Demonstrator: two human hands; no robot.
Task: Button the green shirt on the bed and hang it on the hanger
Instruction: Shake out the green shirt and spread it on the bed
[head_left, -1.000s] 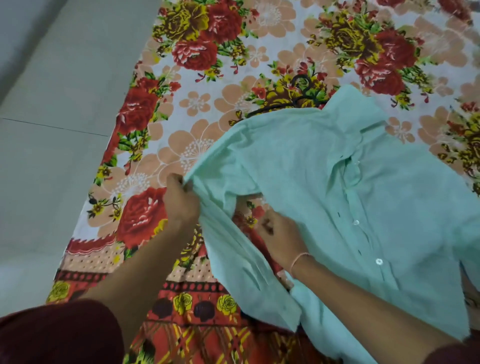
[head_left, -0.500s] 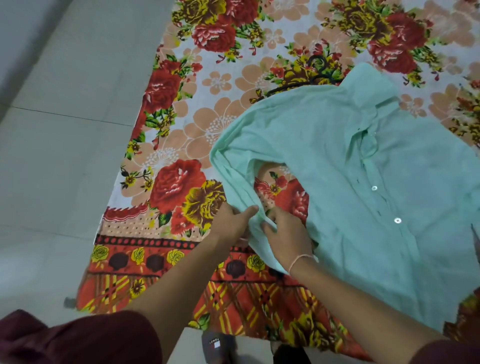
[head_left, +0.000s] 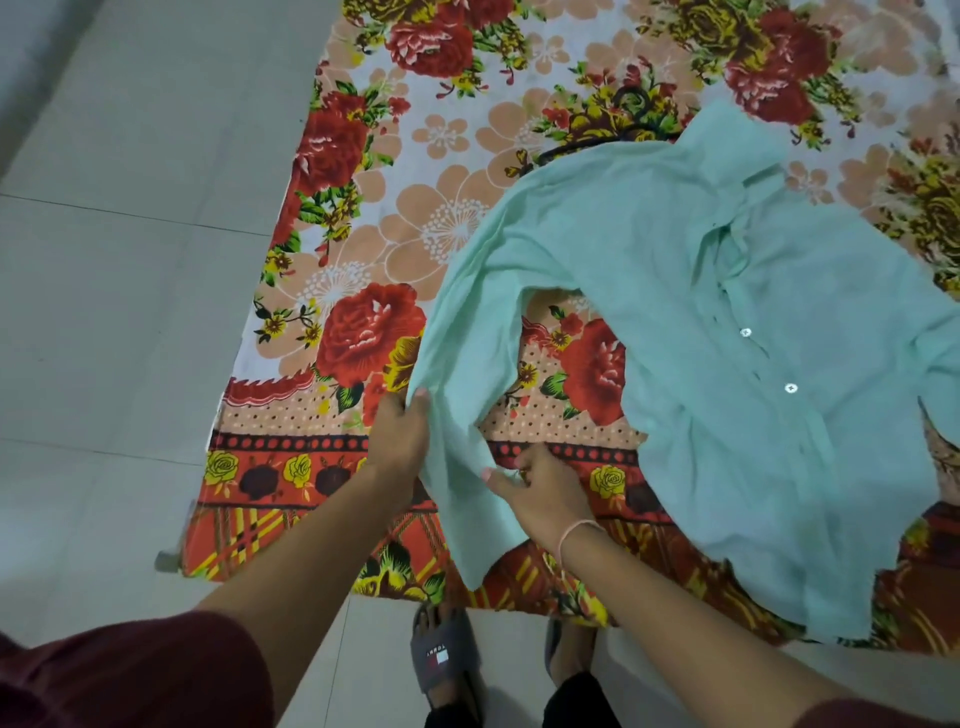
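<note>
A pale mint-green button-up cloth shirt (head_left: 675, 291) lies spread, front up, on the bed's sheet printed with red roses and peach flowers (head_left: 363, 208), its collar toward the far side and its lower hem near the bed's near edge. Two small white buttons (head_left: 746, 332) show on the placket; whether they are fastened I cannot tell. One long sleeve (head_left: 467, 364) curves from the shoulder toward the person, its end draping over the near edge of the bed. The left hand (head_left: 397, 441) grips the sleeve's outer edge, thumb on top of the cloth and fingers curled beneath. The right hand (head_left: 540, 493), a thin pink thread (head_left: 574, 530) round its wrist, pinches the sleeve's inner edge between thumb and fingertips. A thin black hanger (head_left: 576, 147) lies on the sheet just beyond the shirt's shoulder, partly covered by the cloth. Below, a dark grey slide sandal (head_left: 441, 654) rests on the pale tiled floor (head_left: 130, 312).
</note>
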